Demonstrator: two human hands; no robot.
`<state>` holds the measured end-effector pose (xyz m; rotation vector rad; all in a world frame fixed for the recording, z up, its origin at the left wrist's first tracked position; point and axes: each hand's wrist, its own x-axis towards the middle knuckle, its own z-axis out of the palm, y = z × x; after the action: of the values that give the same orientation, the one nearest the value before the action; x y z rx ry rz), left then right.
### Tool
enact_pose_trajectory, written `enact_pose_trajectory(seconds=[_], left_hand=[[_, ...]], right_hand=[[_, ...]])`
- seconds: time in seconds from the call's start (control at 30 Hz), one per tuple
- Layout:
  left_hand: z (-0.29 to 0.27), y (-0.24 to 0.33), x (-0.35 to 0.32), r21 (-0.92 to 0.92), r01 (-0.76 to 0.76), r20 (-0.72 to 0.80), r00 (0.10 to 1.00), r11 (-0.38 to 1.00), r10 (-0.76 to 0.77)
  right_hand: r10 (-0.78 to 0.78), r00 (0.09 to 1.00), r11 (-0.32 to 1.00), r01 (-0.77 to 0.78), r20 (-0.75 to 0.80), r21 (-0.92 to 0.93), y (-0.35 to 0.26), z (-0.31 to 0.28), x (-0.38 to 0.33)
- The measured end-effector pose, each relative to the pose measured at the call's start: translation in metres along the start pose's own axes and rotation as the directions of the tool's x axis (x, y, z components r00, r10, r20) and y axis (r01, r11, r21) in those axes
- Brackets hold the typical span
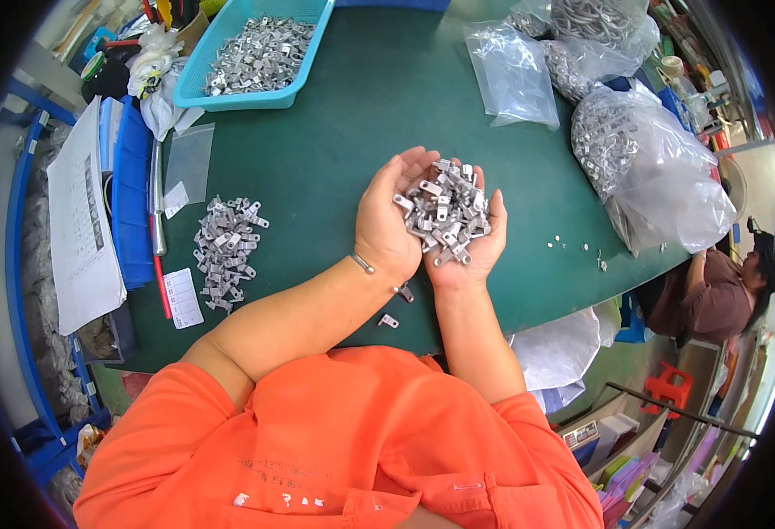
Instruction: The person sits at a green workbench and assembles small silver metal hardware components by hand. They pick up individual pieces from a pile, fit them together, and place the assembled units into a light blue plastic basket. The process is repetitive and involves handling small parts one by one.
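Observation:
My left hand [386, 225] and my right hand [476, 263] are cupped together above the green tabletop, side by side. They hold a heap of small grey metal brackets [445, 214], each a bent tab with a hole. The fingers curl up around the heap, and the brackets hide part of them. An open bangle circles my left wrist. Below my wrists a loose bracket [389, 321] lies on the table, with another one [405, 293] close by. To the left, a spread pile of the same brackets [226, 251] rests on the tabletop.
A turquoise basket [246, 102] of brackets stands at the far left. Clear plastic bags of metal parts [612, 150] crowd the far right, beside a flat clear bag [513, 75]. A blue bin [134, 198] and papers [83, 229] line the left edge. Another person [714, 295] sits at right.

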<state>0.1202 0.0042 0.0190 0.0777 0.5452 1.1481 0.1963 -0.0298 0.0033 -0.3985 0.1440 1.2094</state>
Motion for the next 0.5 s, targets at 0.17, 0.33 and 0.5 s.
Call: enact_pose_trajectory(seconds=[0.17, 0.33, 0.5], left_hand=[[-0.01, -0.001, 0.006, -0.179, 0.204, 0.038, 0.979, 0.963, -0.2], [-0.031, -0.007, 0.012, -0.314, 0.436, 0.285, 0.891, 0.844, -0.354], [-0.023, -0.006, 0.007, -0.342, 0.445, 0.221, 0.894, 0.828, -0.39]], right_hand=[[-0.013, 1.0, 0.999, 0.014, 0.018, -0.051, -0.003, 0.004, -0.001], [-0.037, 0.979, 0.976, 0.079, 0.203, -0.201, -0.011, 0.011, -0.004], [-0.355, 0.906, 0.752, 0.424, 0.231, -0.506, -0.009, 0.024, -0.005]])
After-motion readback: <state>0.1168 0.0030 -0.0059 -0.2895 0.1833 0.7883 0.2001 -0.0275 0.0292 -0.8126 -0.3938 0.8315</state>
